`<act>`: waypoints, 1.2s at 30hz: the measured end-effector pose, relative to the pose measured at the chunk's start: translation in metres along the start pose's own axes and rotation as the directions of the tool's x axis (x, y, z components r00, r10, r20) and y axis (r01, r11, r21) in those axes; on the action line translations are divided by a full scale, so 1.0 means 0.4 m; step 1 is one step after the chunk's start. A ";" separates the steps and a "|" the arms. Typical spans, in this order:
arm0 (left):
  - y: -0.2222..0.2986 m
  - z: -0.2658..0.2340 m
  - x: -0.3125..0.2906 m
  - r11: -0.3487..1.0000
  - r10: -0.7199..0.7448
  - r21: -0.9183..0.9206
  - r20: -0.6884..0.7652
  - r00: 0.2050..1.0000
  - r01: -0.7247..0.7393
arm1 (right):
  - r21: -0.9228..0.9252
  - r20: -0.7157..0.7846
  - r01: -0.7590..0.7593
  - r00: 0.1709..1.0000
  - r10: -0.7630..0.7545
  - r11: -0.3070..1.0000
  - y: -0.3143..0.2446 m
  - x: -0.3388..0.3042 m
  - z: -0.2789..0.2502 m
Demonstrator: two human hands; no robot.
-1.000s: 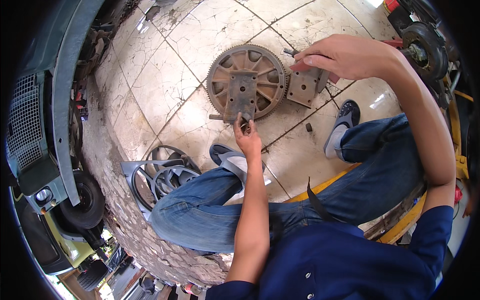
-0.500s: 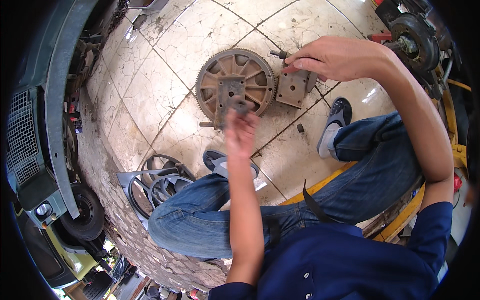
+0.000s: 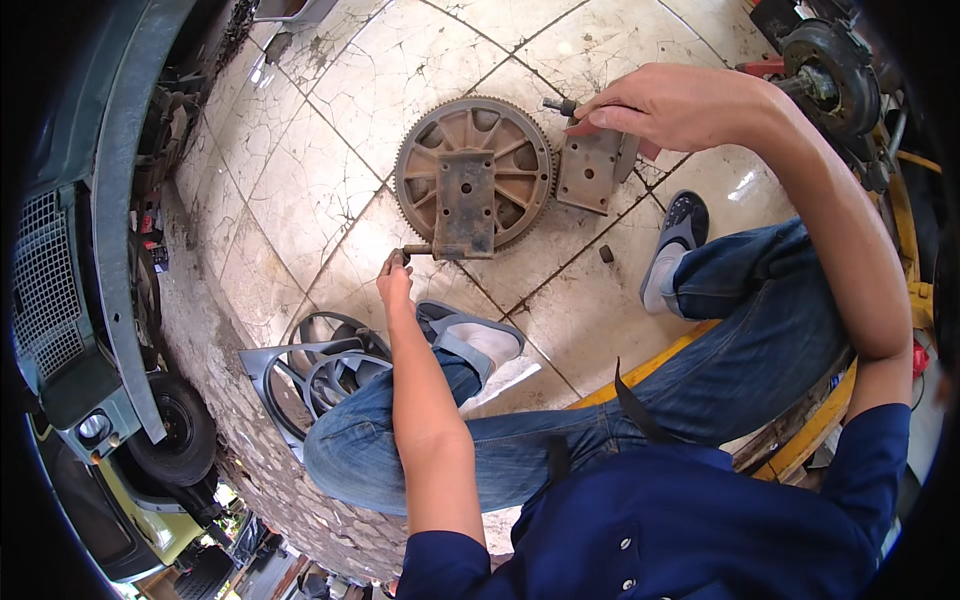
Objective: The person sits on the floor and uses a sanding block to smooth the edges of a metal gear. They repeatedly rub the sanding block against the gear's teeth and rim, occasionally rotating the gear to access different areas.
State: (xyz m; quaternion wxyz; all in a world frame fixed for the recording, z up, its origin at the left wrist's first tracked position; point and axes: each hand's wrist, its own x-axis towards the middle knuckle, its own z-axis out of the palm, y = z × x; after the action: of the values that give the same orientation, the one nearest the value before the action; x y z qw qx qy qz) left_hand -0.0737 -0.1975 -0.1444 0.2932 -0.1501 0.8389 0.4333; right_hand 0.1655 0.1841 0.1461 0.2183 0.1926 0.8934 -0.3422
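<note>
A rusty toothed flywheel (image 3: 412, 160) lies flat on the tiles in front of me. Across it rests a rusty metal plate (image 3: 466, 213) with bolt holes, and a pin (image 3: 418, 249) sticks out at its near left corner. My left hand (image 3: 395, 278) is closed at the pin's tip, its fingers round a small dark piece (image 3: 399, 257) that they partly cover. To the flywheel's right, a second holed plate (image 3: 588, 178) leans with a dark pin (image 3: 560, 105) at its top. My right hand (image 3: 650, 108) grips this plate's upper edge, its fingertips partly hidden.
A small dark cylinder (image 3: 606, 254) lies on the floor between my feet. Fan shrouds (image 3: 310, 370) stand by my left knee. A vehicle front (image 3: 60, 300) borders the left, a brake drum assembly (image 3: 825, 80) the upper right. I sit over a yellow frame (image 3: 680, 352).
My left hand has moved from over the plate on the flywheel, leftward and nearer, to the tip of its pin. My right hand stays on the second plate.
</note>
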 end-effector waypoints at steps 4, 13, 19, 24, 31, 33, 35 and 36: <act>-0.016 -0.022 0.003 0.987 -0.023 -0.157 0.064 0.998 0.033 | -0.017 0.043 0.011 0.999 -0.010 1.000 -0.016 0.000 -0.009; 0.001 0.019 0.005 0.990 0.141 0.013 -0.020 0.990 -0.140 | -0.088 0.020 0.029 0.999 -0.028 0.996 0.017 0.015 0.013; -0.035 0.022 0.005 0.822 0.518 0.283 -0.009 0.855 -0.495 | -0.056 0.034 0.068 0.997 -0.066 0.996 0.012 0.016 0.015; -0.064 0.032 0.021 0.863 0.436 0.241 0.085 0.896 -0.443 | -0.052 0.038 0.101 0.994 -0.099 0.994 0.010 0.016 0.013; -0.041 0.079 -0.020 0.858 0.425 0.268 0.112 0.898 -0.439 | -0.104 0.051 0.086 0.995 -0.081 0.991 0.043 0.025 0.018; -0.045 0.055 -0.031 0.785 0.479 0.399 0.094 0.873 -0.474 | -0.122 0.064 0.086 0.995 -0.078 0.989 0.023 0.027 0.015; -0.046 0.049 -0.032 0.658 0.554 0.570 0.076 0.829 -0.492 | -0.129 0.065 0.080 0.995 -0.072 0.988 0.017 0.028 0.017; -0.038 0.052 -0.042 0.679 0.518 0.563 0.088 0.851 -0.472 | -0.128 0.063 0.079 0.995 -0.072 0.989 0.021 0.032 0.021</act>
State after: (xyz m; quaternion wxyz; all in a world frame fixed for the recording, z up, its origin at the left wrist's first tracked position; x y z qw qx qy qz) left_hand -0.0452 -0.1892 -0.1530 0.1627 0.1592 0.9482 0.2217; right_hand 0.1612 0.1866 0.1293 0.2432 0.1339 0.9137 -0.2968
